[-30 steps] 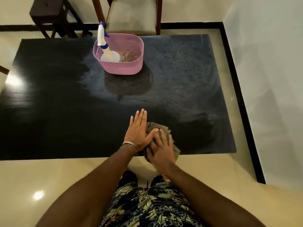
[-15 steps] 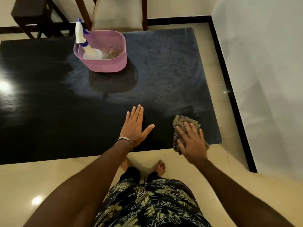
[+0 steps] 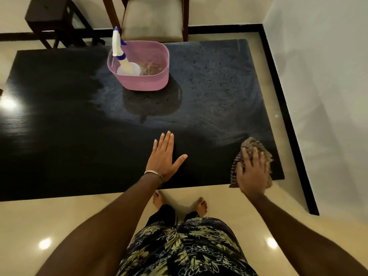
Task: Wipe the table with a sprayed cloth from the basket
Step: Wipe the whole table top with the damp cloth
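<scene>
Counting from your left: one dark stool (image 3: 47,18) and one cushioned chair (image 3: 153,16) stand beyond the far edge of the single black table (image 3: 59,136). One pink basket (image 3: 147,82) sits on the far middle of the table; in it stands one spray bottle (image 3: 119,52), tilted against the left rim, with some brownish material beside it that you cannot make out. Nothing lies between the basket and your hands. Your left hand (image 3: 164,158) rests flat on the table near the front edge, fingers straight, thumb spread, holding nothing, one bracelet (image 3: 154,174) on the wrist. Your right hand (image 3: 252,172) presses with spread fingers on the one checked cloth (image 3: 253,146) at the table's front right corner, part of it overhanging the edge.
</scene>
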The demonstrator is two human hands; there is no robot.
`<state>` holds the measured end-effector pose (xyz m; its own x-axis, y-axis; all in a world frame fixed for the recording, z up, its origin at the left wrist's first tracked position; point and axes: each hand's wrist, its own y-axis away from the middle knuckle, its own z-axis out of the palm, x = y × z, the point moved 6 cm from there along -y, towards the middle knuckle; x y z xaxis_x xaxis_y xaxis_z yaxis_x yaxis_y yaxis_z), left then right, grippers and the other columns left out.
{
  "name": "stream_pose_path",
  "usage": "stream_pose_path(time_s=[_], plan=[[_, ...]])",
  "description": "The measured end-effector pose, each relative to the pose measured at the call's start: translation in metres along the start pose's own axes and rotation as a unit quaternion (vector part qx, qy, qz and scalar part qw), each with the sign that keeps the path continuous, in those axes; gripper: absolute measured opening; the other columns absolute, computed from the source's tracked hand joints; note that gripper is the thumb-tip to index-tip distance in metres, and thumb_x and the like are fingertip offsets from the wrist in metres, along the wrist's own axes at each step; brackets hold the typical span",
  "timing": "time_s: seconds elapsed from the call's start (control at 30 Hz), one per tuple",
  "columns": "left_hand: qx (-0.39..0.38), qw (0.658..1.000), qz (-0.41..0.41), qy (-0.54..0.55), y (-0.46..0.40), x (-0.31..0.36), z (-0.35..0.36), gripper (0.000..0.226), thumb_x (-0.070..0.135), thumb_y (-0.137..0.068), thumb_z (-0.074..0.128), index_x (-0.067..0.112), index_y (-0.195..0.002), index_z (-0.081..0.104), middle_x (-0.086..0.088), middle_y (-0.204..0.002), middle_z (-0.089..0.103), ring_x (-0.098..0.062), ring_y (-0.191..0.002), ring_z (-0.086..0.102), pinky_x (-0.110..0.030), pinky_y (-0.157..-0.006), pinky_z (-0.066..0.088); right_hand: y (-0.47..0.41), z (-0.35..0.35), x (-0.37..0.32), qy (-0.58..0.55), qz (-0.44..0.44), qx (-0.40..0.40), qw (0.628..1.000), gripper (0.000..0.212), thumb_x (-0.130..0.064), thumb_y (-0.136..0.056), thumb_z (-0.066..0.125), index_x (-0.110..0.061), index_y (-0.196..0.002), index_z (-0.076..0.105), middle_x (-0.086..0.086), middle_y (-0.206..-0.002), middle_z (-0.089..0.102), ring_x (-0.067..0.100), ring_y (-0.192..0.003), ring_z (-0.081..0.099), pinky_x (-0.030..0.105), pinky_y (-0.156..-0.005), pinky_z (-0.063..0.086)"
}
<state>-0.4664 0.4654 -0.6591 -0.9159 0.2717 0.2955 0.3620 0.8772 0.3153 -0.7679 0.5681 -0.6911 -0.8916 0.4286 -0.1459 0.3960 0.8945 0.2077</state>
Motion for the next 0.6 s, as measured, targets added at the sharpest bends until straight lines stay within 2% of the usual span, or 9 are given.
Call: stream_pose_path(time_s=[0.1, 0.2, 0.3, 0.4, 0.5, 0.6], plan=[[0.004, 1.0, -0.019, 0.007, 0.006, -0.027, -0.009, 0.088, 0.07, -0.089, 0.016, 0.013, -0.153, -0.006, -0.003, -0.162, -0.009, -0.018, -0.148, -0.012, -0.042, -0.121, -0.004, 0.019, 0.017, -0.085, -0.011, -0.081, -0.022, 0.996, 0.063, -0.05, -0.097, 0.032, -0.034, -0.157, 0.02, 0.01, -0.163, 0.023, 0.033, -0.15, 0.017, 0.052, -0.122, 0.013], [0.008, 0.999, -0.032, 0.007, 0.013, -0.054, -0.02, 0.09, 0.071, -0.088, 0.012, 0.012, -0.153, -0.006, -0.004, -0.162, -0.01, -0.019, -0.148, -0.013, -0.042, -0.121, -0.005, 0.041, 0.035, -0.175, -0.015, -0.199, -0.068, 0.978, 0.063, -0.049, -0.1, 0.03, -0.037, -0.159, 0.01, 0.005, -0.167, 0.01, 0.027, -0.154, 0.0, 0.047, -0.123, -0.002], [0.014, 0.999, -0.048, 0.01, 0.021, -0.087, -0.031, 0.095, 0.075, -0.085, 0.006, 0.012, -0.153, -0.007, -0.005, -0.162, -0.011, -0.019, -0.148, -0.014, -0.042, -0.121, -0.006, 0.065, 0.05, -0.261, -0.001, -0.328, -0.116, 0.938, 0.06, -0.048, -0.102, 0.027, -0.035, -0.159, 0.012, 0.005, -0.168, 0.004, 0.027, -0.153, -0.008, 0.048, -0.123, -0.005], [0.02, 0.996, -0.086, 0.009, 0.032, -0.128, -0.044, 0.096, 0.076, -0.082, 0.002, 0.012, -0.153, -0.007, -0.006, -0.162, -0.011, -0.02, -0.148, -0.014, -0.043, -0.121, -0.005, 0.09, 0.063, -0.34, 0.029, -0.44, -0.152, 0.884, 0.06, -0.048, -0.102, 0.031, -0.029, -0.158, 0.019, 0.006, -0.167, 0.005, 0.031, -0.153, -0.006, 0.051, -0.122, -0.006], [0.034, 0.992, -0.124, 0.004, 0.042, -0.164, -0.061, 0.096, 0.078, -0.083, 0.001, 0.012, -0.153, -0.007, -0.006, -0.162, -0.011, -0.021, -0.148, -0.013, -0.042, -0.121, -0.005, 0.1, 0.069, -0.399, 0.024, -0.486, -0.181, 0.855, 0.068, -0.045, -0.101, 0.041, -0.024, -0.159, 0.012, 0.007, -0.167, 0.006, 0.029, -0.154, -0.004, 0.043, -0.118, -0.014], [0.048, 0.987, -0.154, 0.016, 0.05, -0.198, -0.076, 0.096, 0.076, -0.083, 0.003, 0.012, -0.153, -0.006, -0.005, -0.162, -0.011, -0.02, -0.148, -0.013, -0.042, -0.121, -0.005, 0.094, 0.07, -0.445, -0.009, -0.496, -0.21, 0.843, 0.078, -0.042, -0.097, 0.053, -0.022, -0.159, 0.01, 0.005, -0.167, 0.009, 0.025, -0.154, 0.001, 0.04, -0.121, -0.008]])
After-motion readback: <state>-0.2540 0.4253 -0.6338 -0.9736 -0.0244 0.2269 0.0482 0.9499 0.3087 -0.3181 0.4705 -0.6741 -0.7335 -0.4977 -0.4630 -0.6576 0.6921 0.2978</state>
